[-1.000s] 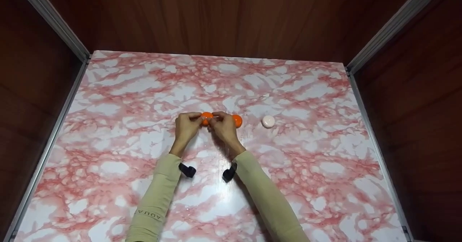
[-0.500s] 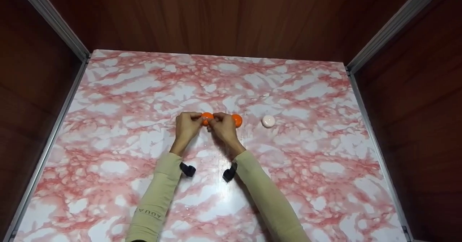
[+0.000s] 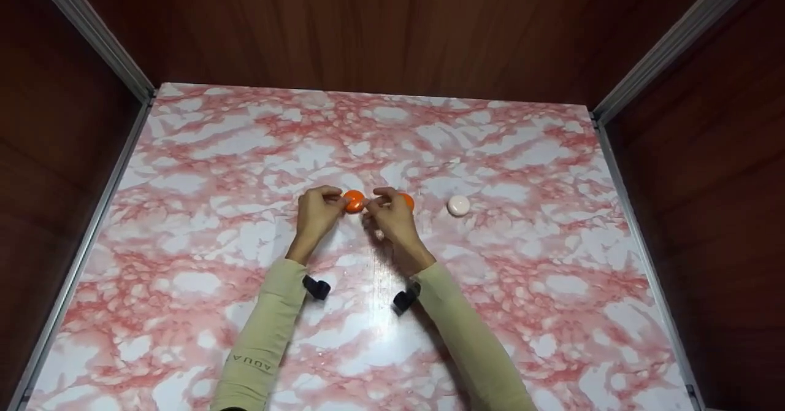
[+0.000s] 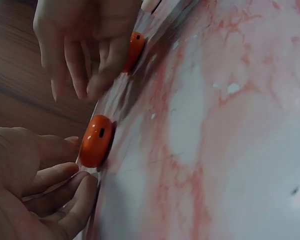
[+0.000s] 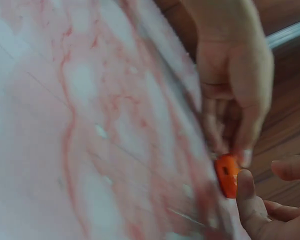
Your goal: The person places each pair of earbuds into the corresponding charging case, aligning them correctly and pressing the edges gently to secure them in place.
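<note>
A round, glossy orange disc-like object [image 3: 354, 202] with a small dark slot in its side lies on the table between the two hands. My left hand [image 3: 319, 211] is at its left side, fingertips right at the rim in the left wrist view. My right hand [image 3: 394, 219] is just to the right of it, thumb and fingers spread apart with nothing between them. Behind the right hand a second, similar orange object [image 3: 407, 200] is partly hidden. A pale pink round object [image 3: 458, 206] of like size lies farther right.
Red-and-white marbled tabletop [image 3: 380, 331] spreads around the hands. Dark wooden panels [image 3: 368, 30] with metal rails stand at the back and both sides. Black camera mounts [image 3: 406, 299] jut from both wrists.
My right hand has drawn back to the right from the first orange object, its fingers parting, and now covers more of the second one. The left hand has barely moved.
</note>
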A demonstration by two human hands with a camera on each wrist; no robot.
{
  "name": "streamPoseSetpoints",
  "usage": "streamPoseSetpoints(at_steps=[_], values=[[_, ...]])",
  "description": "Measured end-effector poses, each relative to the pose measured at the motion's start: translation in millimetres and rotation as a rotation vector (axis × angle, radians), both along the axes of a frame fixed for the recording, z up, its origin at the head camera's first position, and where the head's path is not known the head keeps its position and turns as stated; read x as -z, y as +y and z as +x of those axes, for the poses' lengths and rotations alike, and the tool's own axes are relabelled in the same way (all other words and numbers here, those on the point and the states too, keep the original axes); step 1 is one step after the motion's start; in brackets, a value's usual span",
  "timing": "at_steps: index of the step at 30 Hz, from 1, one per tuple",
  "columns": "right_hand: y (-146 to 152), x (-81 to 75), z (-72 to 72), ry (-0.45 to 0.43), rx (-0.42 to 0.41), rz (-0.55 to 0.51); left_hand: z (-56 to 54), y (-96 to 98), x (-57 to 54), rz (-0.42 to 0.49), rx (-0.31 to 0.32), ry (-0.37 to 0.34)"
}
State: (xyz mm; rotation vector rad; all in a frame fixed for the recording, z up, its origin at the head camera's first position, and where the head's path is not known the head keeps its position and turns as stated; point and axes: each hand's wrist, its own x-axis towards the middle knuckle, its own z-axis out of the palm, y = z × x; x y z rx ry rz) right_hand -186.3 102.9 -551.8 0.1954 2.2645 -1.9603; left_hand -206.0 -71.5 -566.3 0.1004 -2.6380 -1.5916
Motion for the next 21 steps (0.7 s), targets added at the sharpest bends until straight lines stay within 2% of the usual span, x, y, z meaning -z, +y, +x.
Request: streamPoseSetpoints(at_steps=[4, 9, 15, 19, 21], values=[[19.3, -12.7, 2.2, 0.073, 0.031, 0.001, -1.9, -8.4, -8.1, -0.044, -0.015, 0.015], [52.6, -29.4, -4.9, 0.156, 0.1, 0.013, -6.6, -23.5, -24.3, -0.086, -0.015, 0.041], [96.8, -46.7, -11.5, 0.238, 0.118, 0.199, -10.0, -47.6, -42.1, -0.175, 0.037, 0.063], [127.9, -56.6, -15.0, 0.297, 0.153, 0.262, -11.4, -65.3, -53.0, -0.299, 0.076, 0.114], [144.1, -60.6, -18.3, 0.354, 0.175, 0.324, -12.2, -73.6, -58.7, -0.364, 0.084, 0.143]])
